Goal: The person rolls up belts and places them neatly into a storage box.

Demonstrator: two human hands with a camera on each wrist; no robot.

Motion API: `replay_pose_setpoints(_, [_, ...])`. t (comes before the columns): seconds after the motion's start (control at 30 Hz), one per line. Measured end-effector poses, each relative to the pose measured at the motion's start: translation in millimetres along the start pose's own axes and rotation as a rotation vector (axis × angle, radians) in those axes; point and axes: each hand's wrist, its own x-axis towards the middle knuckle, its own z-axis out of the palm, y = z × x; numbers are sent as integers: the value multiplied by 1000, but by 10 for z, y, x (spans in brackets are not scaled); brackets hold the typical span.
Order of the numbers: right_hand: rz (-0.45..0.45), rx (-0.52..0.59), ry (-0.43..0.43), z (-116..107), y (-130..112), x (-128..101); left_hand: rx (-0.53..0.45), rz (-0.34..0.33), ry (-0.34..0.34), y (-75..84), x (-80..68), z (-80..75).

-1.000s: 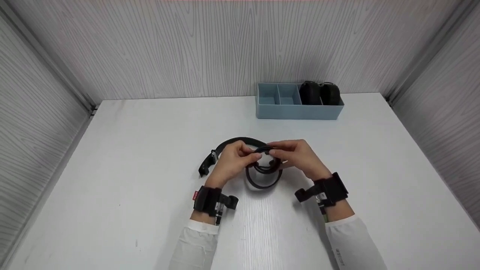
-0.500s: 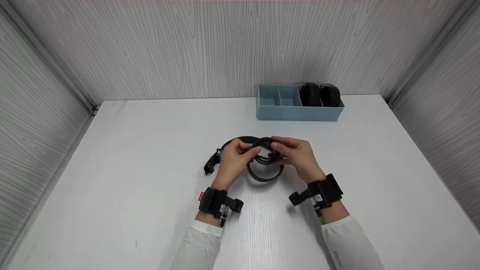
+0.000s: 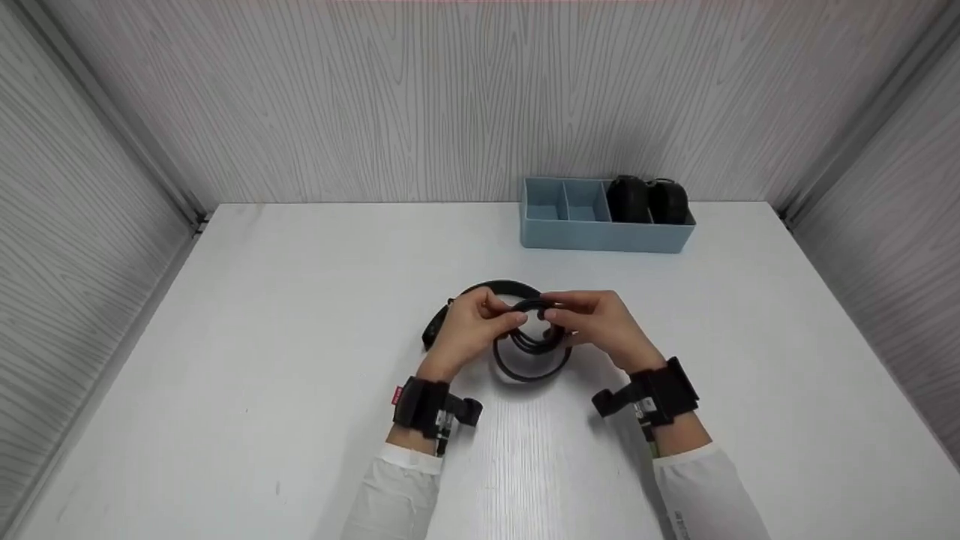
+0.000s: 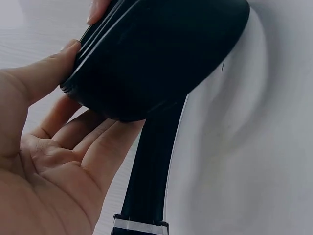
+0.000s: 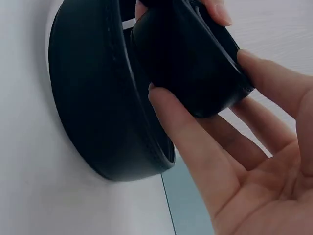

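Note:
A black belt is partly wound into a small coil, held between both hands just above the table. My left hand pinches the coil's left side, thumb on the near edge and fingers behind. My right hand grips the right side in the same way. A wider loose loop of the belt surrounds the coil. The belt's outer end curves away behind the left hand to a dark buckle, partly hidden by that hand. A silver band crosses the strap in the left wrist view.
A blue-grey box with compartments stands at the back of the white table. Two rolled black belts fill its right compartments. Grey wood-grain panels close off the back and sides.
The hands and coil rise slightly, then come down again. The buckle end has been drawn right, closer to the left hand. Both hands keep hold of the coil.

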Motion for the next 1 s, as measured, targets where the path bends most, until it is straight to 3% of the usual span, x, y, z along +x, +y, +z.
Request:
replay_pose_setpoints(0.3, [-9,181,207,154,90,-34,-19,-19,157,-60,-20,138])
replay_pose_setpoints(0.43, [9,218,229,195,79,-9,-25,-10,177,-43,1,122])
replay_pose_setpoints(0.63, [0,155,143,127,39,19,-26,0,131,-3,13,25])
replay_pose_setpoints(0.87, [3,7,-3,40,0,-4,59,-27,-33,1,-5,-54])
replay_pose_setpoints(1.0, [-10,11,-3,45,1,0,74,-41,-33,-5,-5,-38])
